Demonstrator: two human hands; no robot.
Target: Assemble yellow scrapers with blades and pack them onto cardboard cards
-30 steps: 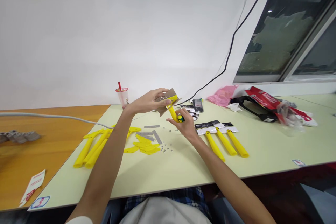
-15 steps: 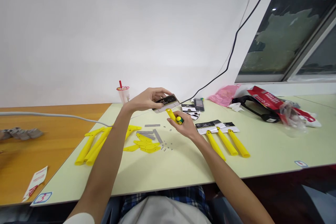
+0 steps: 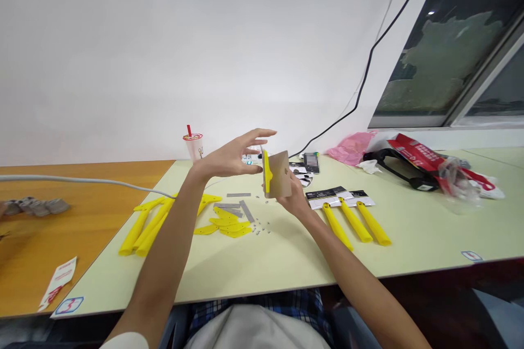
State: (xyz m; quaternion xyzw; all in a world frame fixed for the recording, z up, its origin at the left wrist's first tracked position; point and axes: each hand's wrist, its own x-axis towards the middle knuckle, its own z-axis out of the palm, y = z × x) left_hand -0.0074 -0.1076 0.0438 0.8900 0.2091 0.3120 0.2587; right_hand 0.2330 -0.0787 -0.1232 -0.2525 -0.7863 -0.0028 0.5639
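In my right hand [image 3: 295, 196], closed with its fingers partly hidden, is a yellow scraper [image 3: 267, 172] turned with its head up. A folded card [image 3: 281, 174] stands spread beside the yellow head, its plain grey-brown side toward me. My left hand [image 3: 229, 157] is just left of the card with fingers apart; its thumb tip is at the card's edge, and I cannot tell if it touches. Below lie yellow plates [image 3: 229, 224], grey blades [image 3: 246, 211] and several small screws [image 3: 257, 229]. Yellow handles [image 3: 143, 229] rest by my left forearm.
Three yellow scrapers [image 3: 370, 222] with black-and-white cards lie to the right. More cards [image 3: 303, 174] are behind my right hand. A cup with a red straw [image 3: 194, 146] stands by the wall. Far right are a pink bag [image 3: 351, 147] and a red package [image 3: 420, 154].
My left hand has let go of the card and its fingers have spread. The scraper and card have turned upright in my right hand; the green-and-yellow tool end seen there before is now hidden.
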